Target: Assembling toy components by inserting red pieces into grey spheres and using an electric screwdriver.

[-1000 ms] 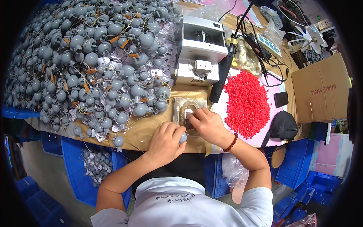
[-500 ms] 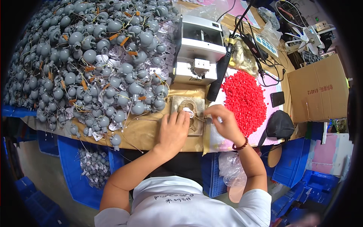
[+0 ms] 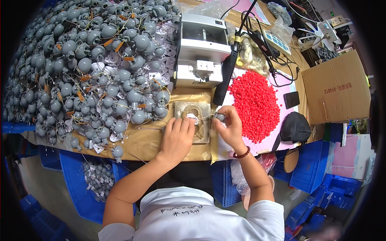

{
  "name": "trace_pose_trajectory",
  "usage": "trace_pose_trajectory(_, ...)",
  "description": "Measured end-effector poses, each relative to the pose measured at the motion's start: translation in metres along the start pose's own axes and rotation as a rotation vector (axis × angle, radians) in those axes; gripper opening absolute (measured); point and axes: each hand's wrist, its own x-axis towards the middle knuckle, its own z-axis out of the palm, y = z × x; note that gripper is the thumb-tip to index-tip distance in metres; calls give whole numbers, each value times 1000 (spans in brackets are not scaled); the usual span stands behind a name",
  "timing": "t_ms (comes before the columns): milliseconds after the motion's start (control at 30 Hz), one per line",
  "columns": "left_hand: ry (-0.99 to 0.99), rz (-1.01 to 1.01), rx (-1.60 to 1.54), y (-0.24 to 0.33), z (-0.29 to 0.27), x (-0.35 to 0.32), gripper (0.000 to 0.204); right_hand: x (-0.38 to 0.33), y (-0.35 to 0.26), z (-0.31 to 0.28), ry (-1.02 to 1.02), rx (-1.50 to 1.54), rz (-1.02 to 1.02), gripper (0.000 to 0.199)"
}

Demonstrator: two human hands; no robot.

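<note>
A metal fixture plate (image 3: 204, 136) with a rounded recess lies on the brown-covered bench in front of me. My left hand (image 3: 176, 140) rests over its left side, fingers stretched out and lying flat, the thumb mostly hidden. By those fingertips sits a small white piece (image 3: 192, 117) in the recess. Just right of the plate, my right hand (image 3: 230, 127) pinches a small grey rounded part (image 3: 220, 117). A thin wire runs from this part toward the white piece.
Grey ball-shaped parts with wires (image 3: 84, 64) are heaped at left. A white machine (image 3: 201, 52) stands behind the plate. Red plastic pieces (image 3: 255, 106) form a pile at right, near a black pouch (image 3: 295, 129), phone (image 3: 291, 99) and cardboard box (image 3: 335, 88). Blue crates (image 3: 76, 193) stand below.
The view has shifted slightly, so the bench appears further left. My right hand has turned, and the grey part in its fingers now shows more clearly. The left hand stays on the plate.
</note>
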Motion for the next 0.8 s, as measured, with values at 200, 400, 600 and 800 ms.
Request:
trace_pose_trajectory(200, -21, -31, -36, 1, 2, -2, 37, 30, -23, -9, -136, 955, 599, 21)
trace_pose_trajectory(400, -8, -19, -21, 1, 1, -1, 35, 35, -40, 0, -58, 1020, 608, 28)
trace_pose_trajectory(600, 48, 20, -39, -4, -1, 1, 32, 37, -29, -3, -289, 738, 510, 26)
trace_pose_trajectory(800, 100, 16, -140, -12, 1, 0, 30, 35, -15, 19, -225, -13, 142, 30)
